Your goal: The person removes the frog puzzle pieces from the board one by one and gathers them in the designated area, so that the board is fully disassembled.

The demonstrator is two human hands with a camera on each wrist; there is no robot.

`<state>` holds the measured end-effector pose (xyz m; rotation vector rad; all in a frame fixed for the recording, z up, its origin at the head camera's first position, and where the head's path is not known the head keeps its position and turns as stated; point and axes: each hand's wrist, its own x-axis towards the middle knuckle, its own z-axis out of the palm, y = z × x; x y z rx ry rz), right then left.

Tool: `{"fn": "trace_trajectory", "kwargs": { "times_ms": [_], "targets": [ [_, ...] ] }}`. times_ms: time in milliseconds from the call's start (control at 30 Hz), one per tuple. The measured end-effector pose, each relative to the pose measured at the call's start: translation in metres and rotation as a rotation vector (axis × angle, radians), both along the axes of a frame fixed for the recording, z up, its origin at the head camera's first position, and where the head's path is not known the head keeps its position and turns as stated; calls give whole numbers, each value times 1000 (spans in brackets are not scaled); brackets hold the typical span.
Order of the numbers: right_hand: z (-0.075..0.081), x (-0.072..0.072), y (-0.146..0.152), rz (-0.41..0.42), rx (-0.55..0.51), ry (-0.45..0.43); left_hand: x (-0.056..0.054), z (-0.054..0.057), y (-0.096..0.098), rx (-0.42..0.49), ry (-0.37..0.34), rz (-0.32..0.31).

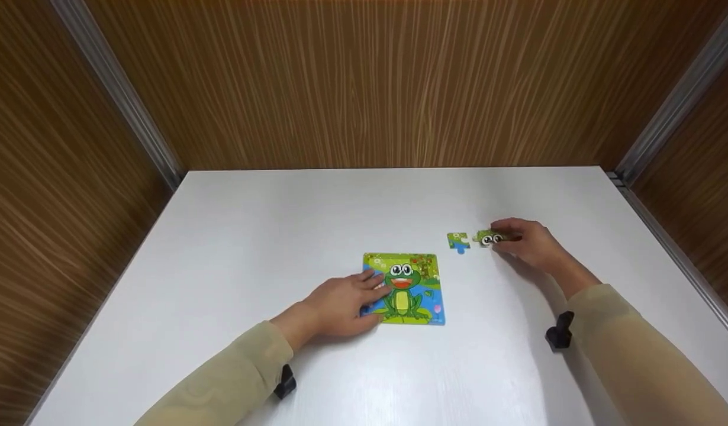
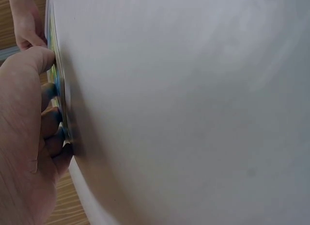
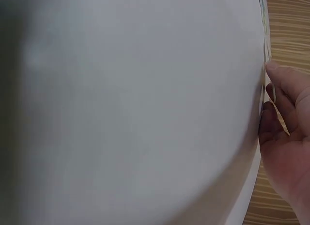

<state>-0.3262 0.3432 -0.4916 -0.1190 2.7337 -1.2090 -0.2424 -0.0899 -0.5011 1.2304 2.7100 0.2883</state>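
On the white table lies a square frog picture board [image 1: 420, 302], its face up. My left hand [image 1: 339, 305] rests on its left side with the fingers spread over the picture and the thumb at the lower edge. Farther right, my right hand [image 1: 532, 244] pinches a green jigsaw piece with two cartoon eyes [image 1: 487, 238] between thumb and fingers, at the table's surface. Left of that piece lies a green and blue jigsaw piece [image 1: 458, 241], a small gap apart. Both wrist views show the hands edge-on, and the pieces are hard to make out there.
The white table [image 1: 251, 225] reaches back to a wood-grain panel [image 1: 364, 83]. More wood-grain panels with metal strips stand at the left and right sides. A black wrist device [image 1: 559, 332] is by the right sleeve, another [image 1: 286, 381] by the left.
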Motion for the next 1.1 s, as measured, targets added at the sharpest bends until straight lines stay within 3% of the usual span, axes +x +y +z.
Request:
{"fn": "trace_trajectory", "kwargs": {
  "times_ms": [700,933,1100],
  "targets": [
    [-2,1,6,5,-15,-12,-2,-3,0,-2,30,-17],
    [9,4,6,-45,-41,-47,-2,-4,1,-11,17,-12],
    [23,7,-7,-26,-42,19,-2,-4,-1,6,23,-20]
  ]
}}
